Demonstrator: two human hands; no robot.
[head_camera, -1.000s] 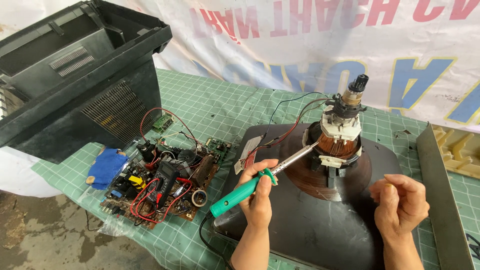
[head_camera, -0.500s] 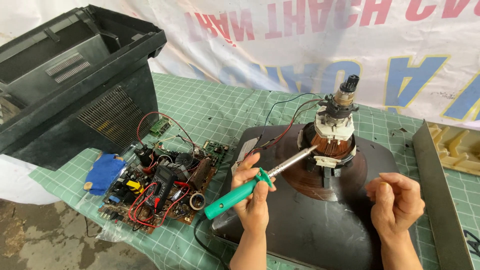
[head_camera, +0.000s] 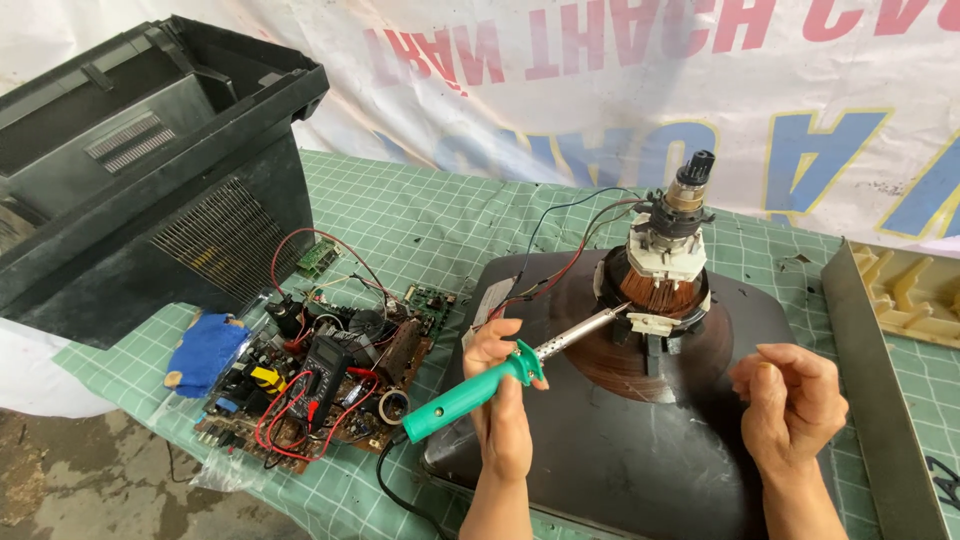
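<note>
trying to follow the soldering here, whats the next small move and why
Probably ease the soldering iron tip a touch further in: the left hand aims it at the white clamp under the copper yoke, while the right hand waits curled nearby.

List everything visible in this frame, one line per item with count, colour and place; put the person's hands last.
soldering iron: 1, green handle, metal shaft, tip at the base of the coil assembly
picture tube: 1, dark grey, face down on the mat, centre
coil assembly: 1, copper windings with white plastic, on the tube's neck
circuit board: 1, brown with red wires, left of the tube
blue cloth: 1, at the board's left end
black casing: 1, upper left
cutting mat: 1, green, gridded, covers the table
banner: 1, white, behind
left hand: holds the soldering iron
right hand: loosely curled above the tube, contents unclear
</note>
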